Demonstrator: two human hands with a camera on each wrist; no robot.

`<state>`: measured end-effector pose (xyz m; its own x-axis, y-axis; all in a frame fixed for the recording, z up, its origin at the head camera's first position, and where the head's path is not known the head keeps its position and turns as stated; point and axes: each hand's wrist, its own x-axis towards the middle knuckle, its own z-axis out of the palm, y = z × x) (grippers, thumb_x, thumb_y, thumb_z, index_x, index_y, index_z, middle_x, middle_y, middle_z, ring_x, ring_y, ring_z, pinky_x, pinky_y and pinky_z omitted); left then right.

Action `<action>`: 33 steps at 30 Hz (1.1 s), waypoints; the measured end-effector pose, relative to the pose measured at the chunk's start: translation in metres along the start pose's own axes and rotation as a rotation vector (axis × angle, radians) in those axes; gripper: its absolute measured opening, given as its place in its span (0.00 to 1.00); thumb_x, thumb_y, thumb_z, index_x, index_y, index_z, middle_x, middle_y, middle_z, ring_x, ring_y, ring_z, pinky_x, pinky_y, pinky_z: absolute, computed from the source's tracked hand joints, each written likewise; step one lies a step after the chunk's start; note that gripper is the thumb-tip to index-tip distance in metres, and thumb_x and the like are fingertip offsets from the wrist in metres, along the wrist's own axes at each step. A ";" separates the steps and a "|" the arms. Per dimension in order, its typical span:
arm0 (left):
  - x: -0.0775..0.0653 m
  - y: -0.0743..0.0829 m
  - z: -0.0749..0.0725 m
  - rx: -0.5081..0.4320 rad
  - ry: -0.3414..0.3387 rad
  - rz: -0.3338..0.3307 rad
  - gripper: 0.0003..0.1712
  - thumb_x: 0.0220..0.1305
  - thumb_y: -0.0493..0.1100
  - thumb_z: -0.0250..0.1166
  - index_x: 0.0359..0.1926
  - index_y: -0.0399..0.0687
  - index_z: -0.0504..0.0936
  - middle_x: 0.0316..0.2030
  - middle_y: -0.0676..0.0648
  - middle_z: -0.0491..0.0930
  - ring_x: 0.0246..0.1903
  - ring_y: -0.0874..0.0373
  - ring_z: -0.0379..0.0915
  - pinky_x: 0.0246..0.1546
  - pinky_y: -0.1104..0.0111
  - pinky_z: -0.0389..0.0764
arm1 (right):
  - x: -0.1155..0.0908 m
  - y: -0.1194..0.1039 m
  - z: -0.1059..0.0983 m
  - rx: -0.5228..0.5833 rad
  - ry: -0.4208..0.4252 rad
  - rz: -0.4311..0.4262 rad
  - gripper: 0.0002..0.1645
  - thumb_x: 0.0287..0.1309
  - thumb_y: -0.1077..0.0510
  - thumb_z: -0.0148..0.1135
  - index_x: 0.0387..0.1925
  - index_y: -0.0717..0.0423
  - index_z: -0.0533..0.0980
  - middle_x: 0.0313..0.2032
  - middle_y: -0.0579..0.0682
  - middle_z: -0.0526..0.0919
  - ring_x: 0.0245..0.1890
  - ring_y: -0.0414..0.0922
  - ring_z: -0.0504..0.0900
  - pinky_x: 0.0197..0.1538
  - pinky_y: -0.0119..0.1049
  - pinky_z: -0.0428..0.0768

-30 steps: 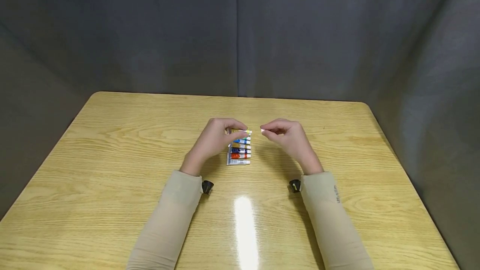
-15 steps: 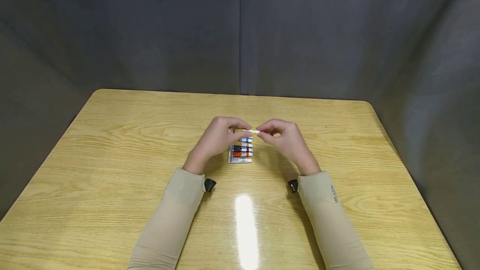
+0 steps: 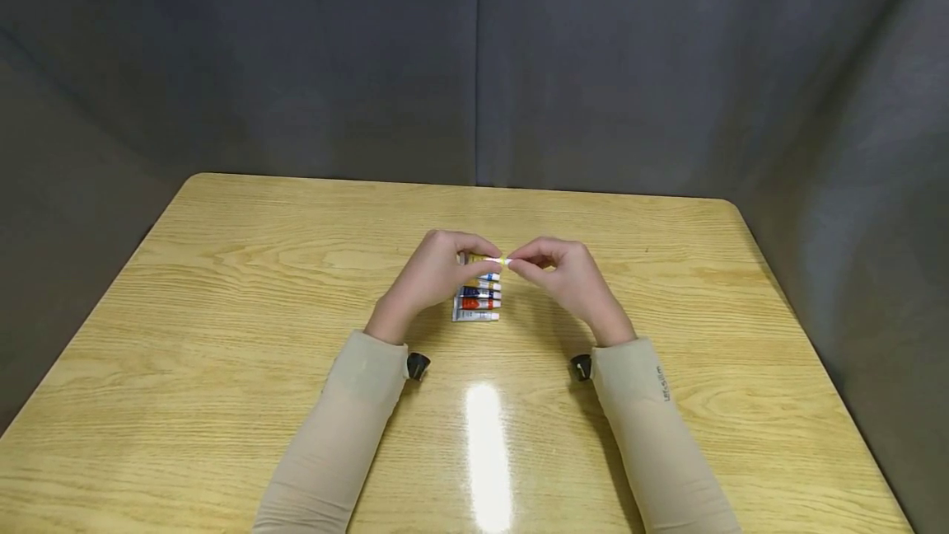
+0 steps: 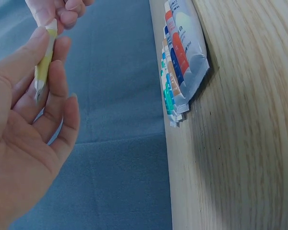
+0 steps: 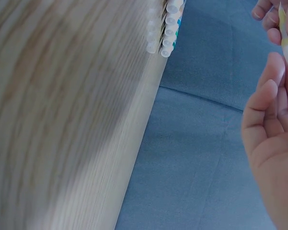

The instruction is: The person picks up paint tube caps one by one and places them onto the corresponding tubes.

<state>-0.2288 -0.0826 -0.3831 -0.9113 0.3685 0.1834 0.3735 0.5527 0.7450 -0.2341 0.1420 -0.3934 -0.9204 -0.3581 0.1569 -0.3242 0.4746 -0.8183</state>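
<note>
A small yellow-and-white paint tube point(image 4: 44, 64) is pinched between the thumb and fingers of my left hand point(image 3: 436, 274), held above the table. My right hand point(image 3: 569, 274) pinches the small white cap point(image 3: 509, 261) at the tube's right end, its fingertips close to the left hand's. Below the left hand, several paint tubes point(image 3: 478, 304) lie side by side on the table, caps pointing right. Silver, red, dark blue and ochre ones show in the left wrist view; the left hand partly covers the farther tubes in the head view.
The wooden table point(image 3: 259, 287) spreads out around the hands. Dark grey curtains point(image 3: 334, 64) hang behind it and at both sides. A bright light reflection point(image 3: 488, 452) lies on the near tabletop. White tube caps point(image 5: 169, 31) show in the right wrist view.
The right hand has moved left with the white cap, which was apart from the yellow tube and now meets its end. The left hand keeps its pinch on the tube.
</note>
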 end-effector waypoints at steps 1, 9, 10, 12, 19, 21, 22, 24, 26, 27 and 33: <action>0.000 0.000 0.000 0.001 -0.002 0.000 0.13 0.65 0.49 0.72 0.47 0.50 0.91 0.46 0.50 0.91 0.44 0.59 0.85 0.49 0.61 0.85 | 0.000 0.000 0.000 -0.002 -0.006 0.002 0.09 0.68 0.51 0.68 0.43 0.50 0.88 0.42 0.50 0.90 0.41 0.44 0.83 0.45 0.38 0.82; 0.000 -0.001 -0.001 -0.019 -0.002 -0.026 0.13 0.65 0.49 0.72 0.47 0.51 0.91 0.47 0.50 0.91 0.47 0.58 0.86 0.52 0.60 0.85 | 0.000 -0.002 -0.001 -0.004 -0.019 0.035 0.11 0.68 0.50 0.68 0.44 0.50 0.88 0.41 0.50 0.90 0.39 0.45 0.81 0.44 0.39 0.80; 0.000 -0.001 -0.001 -0.024 -0.001 -0.028 0.13 0.65 0.50 0.72 0.47 0.51 0.91 0.47 0.50 0.91 0.48 0.58 0.86 0.52 0.60 0.85 | 0.000 -0.002 -0.001 -0.004 -0.018 0.039 0.11 0.68 0.49 0.68 0.44 0.51 0.88 0.41 0.50 0.90 0.39 0.45 0.81 0.44 0.39 0.80; 0.000 0.000 0.000 -0.030 0.002 -0.030 0.12 0.66 0.49 0.72 0.47 0.51 0.91 0.47 0.50 0.91 0.48 0.58 0.86 0.52 0.59 0.85 | 0.000 -0.001 -0.001 -0.005 -0.017 0.045 0.12 0.68 0.49 0.68 0.44 0.52 0.88 0.41 0.50 0.90 0.39 0.45 0.81 0.44 0.39 0.80; 0.000 0.001 0.000 -0.035 -0.001 -0.033 0.11 0.66 0.48 0.73 0.47 0.51 0.91 0.46 0.50 0.91 0.48 0.57 0.86 0.52 0.59 0.85 | 0.000 -0.001 -0.002 0.002 -0.036 0.037 0.16 0.70 0.49 0.66 0.45 0.58 0.88 0.39 0.53 0.89 0.39 0.46 0.83 0.45 0.40 0.81; 0.000 0.001 0.000 -0.036 -0.005 -0.037 0.11 0.66 0.48 0.73 0.47 0.50 0.91 0.46 0.50 0.91 0.47 0.58 0.86 0.52 0.60 0.85 | 0.000 -0.001 -0.003 0.002 -0.045 0.035 0.16 0.70 0.49 0.66 0.45 0.58 0.87 0.39 0.53 0.89 0.39 0.46 0.83 0.46 0.40 0.81; 0.000 0.000 0.000 -0.037 -0.008 -0.038 0.12 0.66 0.48 0.72 0.47 0.50 0.91 0.46 0.50 0.91 0.47 0.58 0.86 0.51 0.60 0.85 | 0.000 0.000 -0.003 0.001 -0.050 0.035 0.16 0.70 0.49 0.66 0.45 0.58 0.88 0.39 0.53 0.89 0.39 0.47 0.83 0.46 0.40 0.81; 0.000 0.000 0.000 -0.037 -0.014 -0.040 0.12 0.66 0.49 0.72 0.47 0.50 0.91 0.46 0.50 0.91 0.44 0.59 0.85 0.49 0.62 0.84 | 0.000 0.001 -0.003 0.000 -0.060 0.035 0.16 0.70 0.49 0.66 0.45 0.58 0.88 0.40 0.53 0.89 0.39 0.47 0.84 0.47 0.40 0.81; 0.000 0.000 0.000 -0.037 -0.017 -0.042 0.13 0.66 0.49 0.72 0.47 0.51 0.91 0.46 0.50 0.91 0.41 0.60 0.83 0.47 0.63 0.83 | 0.000 0.002 -0.004 0.002 -0.069 0.035 0.16 0.70 0.48 0.66 0.46 0.56 0.88 0.41 0.53 0.90 0.40 0.46 0.84 0.48 0.41 0.82; 0.000 0.000 0.000 -0.037 -0.018 -0.041 0.13 0.66 0.50 0.72 0.47 0.51 0.91 0.46 0.51 0.91 0.40 0.60 0.82 0.46 0.64 0.82 | 0.000 0.003 -0.004 0.002 -0.071 0.034 0.16 0.70 0.48 0.66 0.46 0.55 0.88 0.41 0.52 0.90 0.41 0.46 0.84 0.48 0.41 0.82; -0.001 -0.003 -0.002 -0.051 -0.014 -0.045 0.12 0.67 0.49 0.72 0.47 0.53 0.91 0.46 0.51 0.91 0.35 0.58 0.81 0.43 0.64 0.81 | -0.001 0.004 -0.007 -0.003 -0.069 0.020 0.15 0.68 0.45 0.67 0.48 0.48 0.87 0.45 0.48 0.89 0.44 0.45 0.83 0.49 0.43 0.81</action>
<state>-0.2292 -0.0858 -0.3845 -0.9245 0.3545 0.1405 0.3225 0.5304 0.7840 -0.2362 0.1498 -0.3933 -0.9096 -0.4028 0.1016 -0.3062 0.4850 -0.8191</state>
